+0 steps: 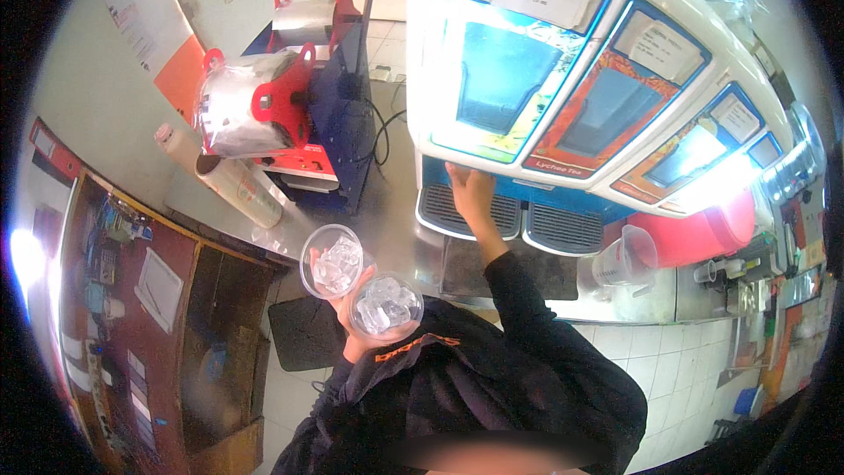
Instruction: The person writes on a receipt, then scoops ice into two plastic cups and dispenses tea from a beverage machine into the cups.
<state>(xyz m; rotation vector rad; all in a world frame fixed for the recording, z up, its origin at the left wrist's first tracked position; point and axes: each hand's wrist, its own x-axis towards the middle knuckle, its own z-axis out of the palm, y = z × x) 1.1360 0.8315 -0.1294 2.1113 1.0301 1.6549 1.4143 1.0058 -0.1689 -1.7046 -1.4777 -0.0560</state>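
Note:
Two clear plastic cups filled with ice cubes, one at the upper left (331, 262) and one nearer my chest (386, 307), are both held in my left hand (353, 323). My right hand (471, 188) reaches up to the lower edge of the lit left panel (508, 72) on a white drink dispenser (422, 59). Its fingertips are partly hidden under that edge, so I cannot tell whether they grip anything. Below this hand lies a slotted drip tray (438, 211), with a second drip tray (564, 227) beside it.
A cup sealing machine (339, 138) with film rolls (244, 102) stands left of the dispenser. Stacked cup sleeves (247, 191) lie in front of it. To the right are a clear plastic pitcher (630, 257) and a pink container (699, 231). A wooden cabinet (191, 316) borders the left side.

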